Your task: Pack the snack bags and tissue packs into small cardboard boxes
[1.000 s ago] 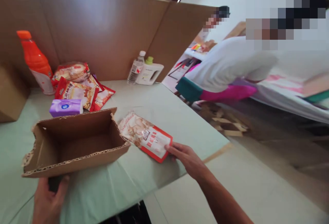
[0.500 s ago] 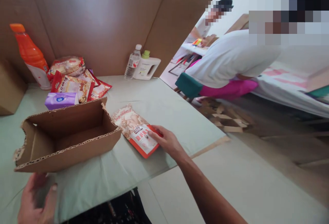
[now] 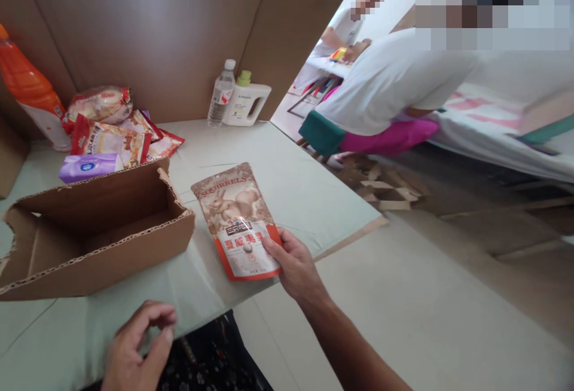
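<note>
My right hand [image 3: 298, 262] grips a snack pouch [image 3: 240, 217] by its lower right edge, thumb on the front. The pouch is brown above and orange and white below, with squirrels printed on it, and its front faces me. Near the table's front edge my left hand [image 3: 143, 343] is held in the air, fingers curled but apart, with nothing in it. An open cardboard box [image 3: 103, 268] stands on the table left of the pouch; its inside, as far as it shows, holds nothing.
Behind the box lie a purple tissue pack [image 3: 92, 167] and several red snack packets [image 3: 112, 143]. An orange drink bottle [image 3: 33, 92] leans at far left. A water bottle [image 3: 221, 95] and a white jug [image 3: 246, 104] stand by the cardboard wall [image 3: 156, 38]. Two people sit at right.
My right hand has lifted the pouch and tilted it up towards me. The left hand has moved right, away from the box. The view has shifted slightly.
</note>
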Demonstrator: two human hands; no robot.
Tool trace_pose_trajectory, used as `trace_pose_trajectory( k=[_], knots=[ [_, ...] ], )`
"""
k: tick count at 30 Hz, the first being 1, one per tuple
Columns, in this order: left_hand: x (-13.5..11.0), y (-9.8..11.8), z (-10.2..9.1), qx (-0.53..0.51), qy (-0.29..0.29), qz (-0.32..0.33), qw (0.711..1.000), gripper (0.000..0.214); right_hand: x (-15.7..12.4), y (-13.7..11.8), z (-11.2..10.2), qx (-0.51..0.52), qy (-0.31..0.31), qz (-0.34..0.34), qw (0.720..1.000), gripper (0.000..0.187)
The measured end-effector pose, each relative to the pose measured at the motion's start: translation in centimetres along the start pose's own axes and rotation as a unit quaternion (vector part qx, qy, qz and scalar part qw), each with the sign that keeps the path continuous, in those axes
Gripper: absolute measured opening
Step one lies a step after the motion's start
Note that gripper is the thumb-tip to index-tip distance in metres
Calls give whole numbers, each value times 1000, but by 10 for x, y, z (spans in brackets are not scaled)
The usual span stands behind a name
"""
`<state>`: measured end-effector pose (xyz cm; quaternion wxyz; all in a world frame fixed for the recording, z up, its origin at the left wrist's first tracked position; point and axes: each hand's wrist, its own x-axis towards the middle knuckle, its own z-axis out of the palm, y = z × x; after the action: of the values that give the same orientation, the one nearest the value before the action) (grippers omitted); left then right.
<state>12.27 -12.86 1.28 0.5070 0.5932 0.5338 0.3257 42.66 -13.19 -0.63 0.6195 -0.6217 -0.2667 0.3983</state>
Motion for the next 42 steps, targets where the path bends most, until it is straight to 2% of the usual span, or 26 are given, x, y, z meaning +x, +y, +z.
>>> trace_pose_trajectory(
  k=[3, 5, 7, 9, 11, 14, 16, 18, 20, 23, 29, 34, 38, 42],
  knots=[
    [25, 14, 33, -131, -72, -34, 988, 51, -15, -5, 2, 44, 0, -4, 999, 45],
    [41, 27, 54, -239, -132, -66, 960, 69, -26, -7, 6, 75, -8, 2, 997, 45],
    [51, 41, 73, -333, -186, -98, 919, 76, -37, -6, 12, 107, -11, 14, 994, 45],
    [55, 52, 86, -388, -202, -122, 891, 70, -46, -4, 19, 130, -13, 28, 991, 44],
    [55, 56, 93, -403, -185, -141, 885, 63, -53, -1, 23, 138, -23, 42, 989, 44],
    [53, 54, 93, -391, -163, -143, 894, 58, -55, 1, 22, 131, -56, 56, 988, 55],
    [52, 51, 90, -381, -173, -131, 899, 56, -53, 0, 19, 128, -106, 73, 983, 59],
    [53, 48, 86, -366, -189, -123, 903, 53, -51, -1, 17, 130, -159, 100, 973, 54],
    [54, 47, 85, -352, -195, -119, 908, 52, -50, -1, 17, 129, -186, 118, 967, 44],
    [57, 44, 83, -343, -196, -119, 911, 53, -52, 3, 19, 125, -174, 103, 971, 37],
    [57, 41, 78, -345, -219, -115, 905, 51, -59, 14, 27, 127, -140, 24, 982, 29],
    [53, 41, 75, -357, -209, -117, 903, 45, -64, 8, 27, 145, -185, 51, 971, 36],
    [51, 42, 74, -361, -213, -105, 902, 42, -66, 1, 25, 158, -213, 37, 964, 44],
    [49, 43, 72, -377, -201, -109, 898, 41, -67, 0, 27, 99, -218, 23, 971, 34]
  ],
)
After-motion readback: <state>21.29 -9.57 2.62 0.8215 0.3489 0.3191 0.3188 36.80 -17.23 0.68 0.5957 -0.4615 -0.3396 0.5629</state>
